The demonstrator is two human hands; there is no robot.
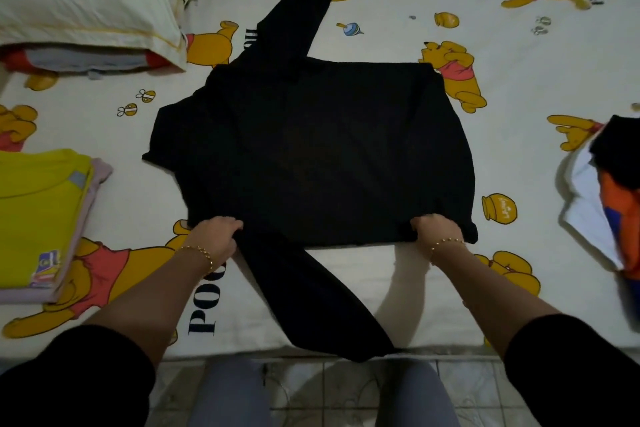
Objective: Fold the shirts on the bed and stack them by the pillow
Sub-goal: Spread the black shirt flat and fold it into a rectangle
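A black long-sleeved shirt [311, 152] lies spread flat in the middle of the bed. One sleeve points away toward the far side, the other trails off the near edge. My left hand [218, 234] grips the shirt's near edge on the left. My right hand [434, 230] grips the same edge on the right. A folded stack with a yellow shirt [38, 211] on top sits at the left, below the pillow [86, 10].
The bed sheet [519, 87] is white with yellow bear prints. A loose pile of unfolded clothes [609, 191], white, orange, blue and black, lies at the right edge. More folded fabric sits under and above the pillow. Tiled floor [311, 388] and my legs show below.
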